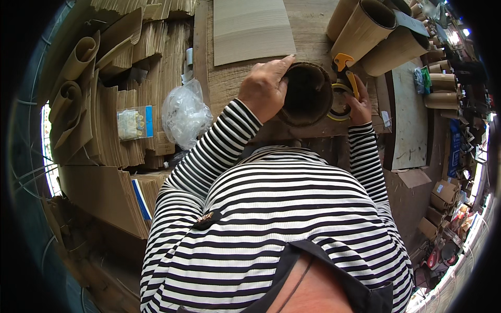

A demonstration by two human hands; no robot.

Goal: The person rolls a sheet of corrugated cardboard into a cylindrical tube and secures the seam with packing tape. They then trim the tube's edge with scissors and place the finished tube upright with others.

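A cardboard tube [306, 95] stands on the wooden table in front of me, its dark open end facing up. My left hand [267, 87] is closed on the tube's left rim, with the thumb at the opening and the index finger stretched along the top. In my right hand [360, 107] is a tape dispenser [343, 61] with orange-yellow and black parts. Its tape roll [340, 103] sits right beside the tube's right side; whether it touches is unclear. Beyond my left hand lies a flat ribbed corrugated cardboard sheet [253, 34].
Several brown cardboard tubes [365, 28] stand at the table's far right. Stacked flat cardboard [109, 109] fills the left side, along with a clear plastic bag [185, 112] and a small packet [134, 123]. A pale board [409, 120] lies right of the table [229, 86].
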